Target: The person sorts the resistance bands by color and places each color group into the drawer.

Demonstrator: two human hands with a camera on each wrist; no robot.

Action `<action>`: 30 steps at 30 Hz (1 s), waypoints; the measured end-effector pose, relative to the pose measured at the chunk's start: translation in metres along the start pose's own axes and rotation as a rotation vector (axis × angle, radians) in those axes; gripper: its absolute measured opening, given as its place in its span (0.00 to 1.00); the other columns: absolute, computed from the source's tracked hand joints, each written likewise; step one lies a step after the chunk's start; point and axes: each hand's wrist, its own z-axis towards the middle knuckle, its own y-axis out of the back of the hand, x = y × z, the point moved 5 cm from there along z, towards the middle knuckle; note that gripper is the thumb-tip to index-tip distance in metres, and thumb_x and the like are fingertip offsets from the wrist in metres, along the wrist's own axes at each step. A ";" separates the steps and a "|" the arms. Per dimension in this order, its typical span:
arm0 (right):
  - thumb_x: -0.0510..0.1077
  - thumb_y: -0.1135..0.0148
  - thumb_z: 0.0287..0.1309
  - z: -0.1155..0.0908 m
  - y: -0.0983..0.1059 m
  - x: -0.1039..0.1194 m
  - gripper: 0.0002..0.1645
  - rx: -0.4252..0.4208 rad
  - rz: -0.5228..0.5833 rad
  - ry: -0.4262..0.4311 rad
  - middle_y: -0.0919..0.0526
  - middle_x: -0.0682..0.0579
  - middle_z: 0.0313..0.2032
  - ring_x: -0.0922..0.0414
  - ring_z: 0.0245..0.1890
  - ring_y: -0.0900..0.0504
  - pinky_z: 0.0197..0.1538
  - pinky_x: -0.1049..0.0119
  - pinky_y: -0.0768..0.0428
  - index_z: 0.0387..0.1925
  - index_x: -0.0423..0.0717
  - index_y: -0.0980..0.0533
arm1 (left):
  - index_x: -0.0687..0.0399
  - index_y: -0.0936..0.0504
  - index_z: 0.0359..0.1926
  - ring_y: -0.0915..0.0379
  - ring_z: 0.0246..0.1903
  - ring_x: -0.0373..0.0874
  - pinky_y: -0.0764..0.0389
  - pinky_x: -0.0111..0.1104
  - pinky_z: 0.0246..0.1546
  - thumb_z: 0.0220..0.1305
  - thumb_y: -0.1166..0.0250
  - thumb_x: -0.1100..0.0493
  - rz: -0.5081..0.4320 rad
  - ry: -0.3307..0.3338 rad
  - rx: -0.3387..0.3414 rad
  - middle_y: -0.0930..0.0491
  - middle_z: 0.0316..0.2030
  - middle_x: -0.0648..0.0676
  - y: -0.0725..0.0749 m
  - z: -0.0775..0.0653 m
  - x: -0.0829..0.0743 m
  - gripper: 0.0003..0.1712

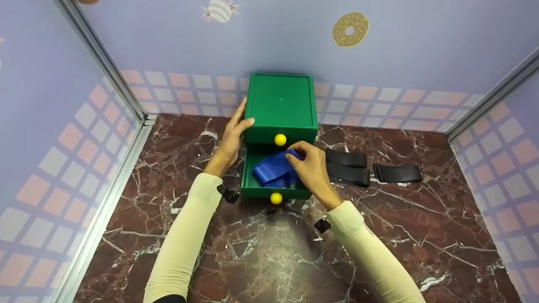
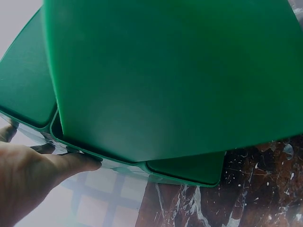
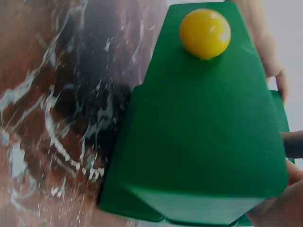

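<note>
A green two-drawer cabinet [image 1: 281, 111] stands against the back wall, its lower drawer [image 1: 254, 193] pulled out. Each drawer front carries a yellow ball knob [image 1: 280, 140]. Inside the lower drawer lies a folded blue strap [image 1: 269, 170]. My right hand [image 1: 312, 166] reaches in from the right and pinches the strap's upper end between thumb and fingers. Along the cabinet's left side rests my left hand [image 1: 232, 136], fingers extended and thumb near the top front edge. The left wrist view shows that hand [image 2: 28, 175] against the cabinet; the drawer front hides the strap in the right wrist view.
Folded black straps [image 1: 347, 167] lie on the marbled surface right of the drawer, with another black strap [image 1: 398, 173] farther right. Patterned panels [image 1: 421, 54] enclose the back and both sides, and metal strips [image 1: 105, 67] run along their corners.
</note>
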 end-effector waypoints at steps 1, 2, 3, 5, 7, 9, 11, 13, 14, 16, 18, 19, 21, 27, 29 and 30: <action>0.33 0.23 0.64 0.000 0.001 -0.001 0.04 -0.011 -0.012 0.007 0.08 0.47 0.39 0.51 0.42 0.11 0.50 0.56 0.15 0.40 0.40 0.11 | 0.41 0.47 0.90 0.38 0.79 0.52 0.30 0.43 0.76 0.80 0.40 0.56 -0.005 0.000 0.000 0.53 0.89 0.54 0.000 0.000 0.000 0.45; 0.33 0.24 0.64 0.000 0.002 -0.002 0.05 -0.024 -0.028 0.015 0.08 0.46 0.39 0.50 0.42 0.11 0.50 0.55 0.15 0.40 0.40 0.11 | 0.41 0.47 0.90 0.38 0.79 0.53 0.30 0.44 0.76 0.80 0.40 0.57 -0.009 0.000 0.002 0.53 0.89 0.54 0.000 0.000 0.000 0.45; 0.33 0.24 0.64 0.000 0.003 -0.004 0.05 -0.035 -0.042 0.022 0.08 0.46 0.40 0.50 0.42 0.11 0.51 0.54 0.15 0.41 0.39 0.11 | 0.41 0.47 0.90 0.38 0.78 0.53 0.30 0.44 0.76 0.80 0.40 0.57 -0.015 0.000 0.003 0.53 0.89 0.54 0.000 0.000 0.000 0.45; 0.32 0.24 0.64 0.000 0.004 -0.006 0.06 -0.051 -0.072 0.032 0.08 0.45 0.40 0.49 0.42 0.11 0.51 0.53 0.15 0.42 0.39 0.11 | 0.40 0.48 0.91 0.39 0.79 0.53 0.31 0.45 0.76 0.81 0.41 0.56 -0.008 0.000 0.008 0.54 0.89 0.53 0.000 0.000 0.000 0.45; 0.33 0.24 0.64 -0.001 0.005 -0.009 0.07 -0.064 -0.099 0.046 0.08 0.44 0.42 0.49 0.43 0.11 0.51 0.53 0.15 0.44 0.38 0.11 | 0.40 0.49 0.91 0.41 0.81 0.52 0.32 0.45 0.77 0.81 0.41 0.55 0.004 0.000 0.013 0.55 0.89 0.53 0.000 -0.001 0.000 0.45; 0.33 0.24 0.64 -0.002 0.007 -0.009 0.09 -0.079 -0.117 0.068 0.08 0.43 0.43 0.48 0.43 0.11 0.51 0.53 0.15 0.45 0.37 0.11 | 0.40 0.49 0.91 0.43 0.82 0.51 0.33 0.45 0.77 0.81 0.41 0.55 0.015 0.001 0.017 0.55 0.89 0.53 0.000 -0.001 0.000 0.45; 0.33 0.23 0.63 -0.003 0.009 -0.010 0.10 -0.100 -0.123 0.096 0.09 0.42 0.43 0.47 0.43 0.11 0.51 0.52 0.14 0.46 0.36 0.12 | 0.40 0.49 0.91 0.44 0.82 0.51 0.34 0.44 0.78 0.81 0.41 0.54 0.021 0.003 0.019 0.56 0.89 0.53 0.000 -0.001 0.000 0.45; 0.33 0.22 0.63 -0.005 0.013 -0.011 0.10 -0.124 -0.118 0.125 0.09 0.41 0.43 0.46 0.43 0.11 0.51 0.52 0.13 0.45 0.34 0.12 | 0.39 0.49 0.91 0.44 0.83 0.50 0.34 0.45 0.78 0.81 0.41 0.54 0.020 0.004 0.016 0.56 0.89 0.53 0.001 -0.001 0.000 0.45; 0.33 0.22 0.63 -0.006 0.015 -0.012 0.10 -0.137 -0.110 0.136 0.09 0.40 0.43 0.46 0.42 0.10 0.50 0.52 0.12 0.45 0.34 0.12 | 0.39 0.49 0.91 0.44 0.83 0.50 0.34 0.44 0.78 0.81 0.41 0.54 0.022 0.004 0.016 0.56 0.89 0.53 0.000 -0.001 0.000 0.45; 0.32 0.22 0.63 -0.007 0.021 -0.016 0.10 -0.161 -0.095 0.151 0.09 0.40 0.42 0.46 0.42 0.09 0.49 0.53 0.11 0.44 0.33 0.13 | 0.41 0.50 0.91 0.44 0.82 0.51 0.34 0.45 0.78 0.81 0.41 0.54 0.023 0.003 0.015 0.56 0.89 0.53 0.000 -0.001 0.000 0.45; 0.32 0.21 0.62 -0.009 0.027 -0.021 0.10 -0.182 -0.080 0.153 0.09 0.40 0.42 0.46 0.41 0.09 0.48 0.54 0.10 0.44 0.33 0.13 | 0.42 0.50 0.91 0.43 0.82 0.51 0.33 0.45 0.78 0.81 0.41 0.54 0.026 0.003 0.017 0.56 0.89 0.53 0.000 -0.001 0.000 0.45; 0.32 0.22 0.62 -0.011 0.031 -0.024 0.09 -0.192 -0.078 0.151 0.09 0.41 0.41 0.46 0.40 0.09 0.47 0.54 0.10 0.43 0.33 0.13 | 0.42 0.50 0.91 0.42 0.82 0.52 0.33 0.45 0.78 0.81 0.41 0.55 0.026 0.002 0.017 0.56 0.89 0.53 0.000 -0.001 -0.001 0.45; 0.32 0.22 0.62 -0.013 0.037 -0.031 0.08 -0.206 -0.076 0.136 0.09 0.42 0.40 0.46 0.39 0.09 0.46 0.57 0.11 0.42 0.34 0.12 | 0.43 0.50 0.91 0.41 0.81 0.53 0.32 0.46 0.77 0.81 0.41 0.55 0.026 0.000 0.019 0.55 0.89 0.53 -0.001 0.000 -0.001 0.45; 0.34 0.21 0.64 -0.027 0.050 -0.045 0.07 -0.210 -0.077 0.068 0.08 0.44 0.39 0.48 0.36 0.12 0.44 0.60 0.16 0.42 0.36 0.11 | 0.43 0.50 0.91 0.40 0.80 0.52 0.32 0.46 0.78 0.81 0.41 0.55 0.026 -0.002 0.011 0.54 0.89 0.53 0.000 0.000 0.000 0.46; 0.34 0.21 0.64 -0.033 0.053 -0.045 0.07 -0.207 -0.069 0.059 0.08 0.45 0.39 0.50 0.36 0.12 0.43 0.62 0.17 0.42 0.36 0.11 | 0.43 0.50 0.91 0.40 0.80 0.52 0.32 0.45 0.77 0.80 0.41 0.55 0.024 -0.001 0.009 0.54 0.89 0.53 0.000 0.000 0.000 0.46; 0.34 0.21 0.64 -0.037 0.054 -0.044 0.07 -0.204 -0.062 0.062 0.08 0.45 0.39 0.50 0.36 0.12 0.43 0.63 0.17 0.42 0.36 0.11 | 0.43 0.50 0.91 0.40 0.80 0.53 0.32 0.45 0.77 0.80 0.41 0.55 0.022 -0.001 0.010 0.54 0.89 0.54 0.000 0.000 0.000 0.46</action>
